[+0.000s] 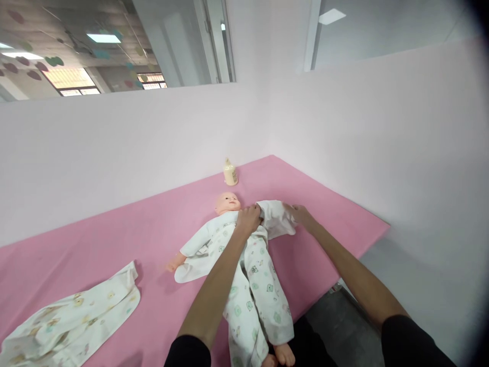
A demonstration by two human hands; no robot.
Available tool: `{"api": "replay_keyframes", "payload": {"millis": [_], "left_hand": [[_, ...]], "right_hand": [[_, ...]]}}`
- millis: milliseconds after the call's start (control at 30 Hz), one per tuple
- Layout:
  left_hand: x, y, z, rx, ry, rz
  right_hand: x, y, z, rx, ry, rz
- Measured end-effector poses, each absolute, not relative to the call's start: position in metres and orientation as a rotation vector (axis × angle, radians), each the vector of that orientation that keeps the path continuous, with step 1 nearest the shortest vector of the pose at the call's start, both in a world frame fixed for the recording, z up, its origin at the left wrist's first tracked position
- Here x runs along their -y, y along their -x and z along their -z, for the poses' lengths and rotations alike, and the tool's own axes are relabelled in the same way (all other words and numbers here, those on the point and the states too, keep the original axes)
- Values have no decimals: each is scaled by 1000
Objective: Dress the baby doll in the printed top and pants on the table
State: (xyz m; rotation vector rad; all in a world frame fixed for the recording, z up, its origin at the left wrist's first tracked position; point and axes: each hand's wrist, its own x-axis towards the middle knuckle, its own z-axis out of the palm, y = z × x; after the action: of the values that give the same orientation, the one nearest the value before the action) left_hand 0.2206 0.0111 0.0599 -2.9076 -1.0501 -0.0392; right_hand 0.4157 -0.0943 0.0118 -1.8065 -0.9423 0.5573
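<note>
Your left hand [249,219] rests on the chest of the baby doll [233,255], just below its chin, with the fingers curled together and pinching the fabric at the shoulder of the white printed romper [255,285] that the doll wears. Your right hand [300,214] lies just beside it, on the far end of the romper's sleeve [277,219], which stretches out flat toward the counter's right edge. Its fingers are closed on the cloth of the sleeve, though how tightly you cannot tell from here.

The doll lies on its back on the pink counter [114,239], its head pointing toward the far corner where the two walls meet and its bare feet hanging at the near edge, close to your body. Its other arm sticks out toward the left, the small hand showing past the cuff, with a loose flap of the romper spread open beneath it.

Near the far corner, just beyond the doll's head and apart from it, a cream-coloured bottle [230,172] stands upright. Well apart from all this, toward the near left corner of the counter, a second printed garment [72,321] lies crumpled and flat, touching nothing else.
</note>
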Motion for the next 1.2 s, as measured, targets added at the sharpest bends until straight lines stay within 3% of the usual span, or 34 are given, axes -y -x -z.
{"api": "replay_keyframes", "payload": {"millis": [400,700,933,1200], "left_hand": [[-12,-237,-58,823,2995,61],[-12,-235,-59,813,3020,89],[-8,-226,-68,818,3087,115],[-14,-217,-71,886,3307,69]], "right_hand": [[85,-383,-26,1226,1942,-21],[94,-418,-25,1309,2133,250],[99,-451,-13,1133,2187,254],[82,-458,20,1022,2220,43]]}}
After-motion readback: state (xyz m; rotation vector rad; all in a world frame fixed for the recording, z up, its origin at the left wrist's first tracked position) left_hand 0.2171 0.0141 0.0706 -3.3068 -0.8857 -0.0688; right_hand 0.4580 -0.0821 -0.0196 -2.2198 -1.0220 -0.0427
